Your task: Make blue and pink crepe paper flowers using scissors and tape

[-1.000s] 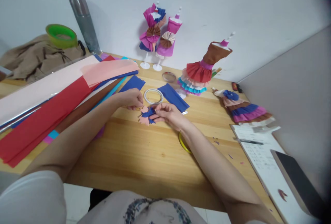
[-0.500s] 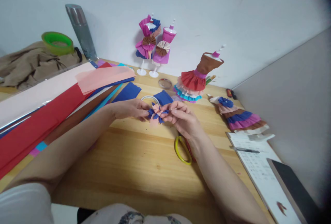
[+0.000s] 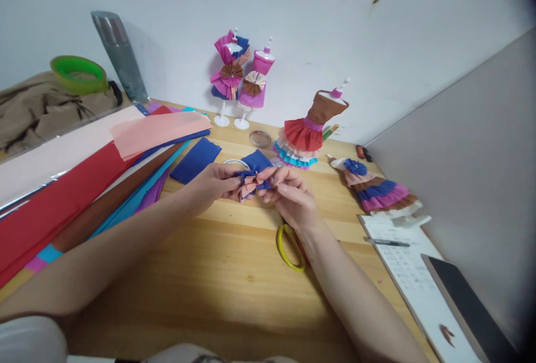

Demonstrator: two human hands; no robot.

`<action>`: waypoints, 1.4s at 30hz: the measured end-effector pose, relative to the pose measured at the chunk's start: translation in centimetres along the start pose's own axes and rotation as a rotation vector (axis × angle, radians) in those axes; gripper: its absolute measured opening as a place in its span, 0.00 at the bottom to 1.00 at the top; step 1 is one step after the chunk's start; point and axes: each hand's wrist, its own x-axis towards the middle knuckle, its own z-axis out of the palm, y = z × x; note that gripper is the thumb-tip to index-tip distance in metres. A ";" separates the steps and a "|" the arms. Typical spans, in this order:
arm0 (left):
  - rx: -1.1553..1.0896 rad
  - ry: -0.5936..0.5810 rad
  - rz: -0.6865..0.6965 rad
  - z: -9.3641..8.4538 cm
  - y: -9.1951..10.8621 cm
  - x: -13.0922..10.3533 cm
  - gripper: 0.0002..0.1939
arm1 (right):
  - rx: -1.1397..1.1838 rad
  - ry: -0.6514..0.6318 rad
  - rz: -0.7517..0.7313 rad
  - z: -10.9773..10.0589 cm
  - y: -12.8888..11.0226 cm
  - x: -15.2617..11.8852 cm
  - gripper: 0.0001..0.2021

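A small flower of blue and peach crepe paper (image 3: pixel 250 185) is held up over the table between my two hands. My left hand (image 3: pixel 218 183) is closed on its left side, thumb in front. From the right, my right hand (image 3: pixel 295 194) grips the flower's blue edge with its fingers. A tiny pale spot shows at the right thumb tip, too small to name. Just behind the flower lie a blue crepe paper piece (image 3: pixel 258 159) and a pale ring (image 3: pixel 237 162), partly hidden. Scissors with a yellow handle (image 3: pixel 290 248) lie below my right wrist, which covers part of them.
Crepe paper strips (image 3: pixel 79 178) are spread at left, with another blue piece (image 3: pixel 196 160). Behind stand a bottle (image 3: pixel 119 56), a green tape roll (image 3: pixel 79 74) and dressed mini mannequins (image 3: pixel 316 123). At right lie a paper dress (image 3: pixel 379 187), a pen (image 3: pixel 389 242) and a dark tablet-like slab (image 3: pixel 467 301).
The flower has turned in my fingers; its petals look more folded together. My left hand has closed in around it. The whole view has shifted slightly.
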 end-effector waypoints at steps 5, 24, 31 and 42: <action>0.007 0.076 0.083 -0.3 0.0 0.1 0.05 | -0.090 0.005 -0.063 0.1 -0.4 -0.1 0.17; 0.002 0.087 -0.055 -0.9 -0.2 0.2 0.13 | -0.965 0.017 -0.542 1.2 -2.8 -1.5 0.06; 0.041 0.029 -0.099 -0.5 -0.5 0.3 0.12 | -1.098 -0.028 -0.511 0.9 -2.9 -1.7 0.06; 0.011 0.035 -0.160 -0.5 -0.7 0.4 0.10 | -1.158 -0.083 -0.476 1.0 -2.6 -1.6 0.07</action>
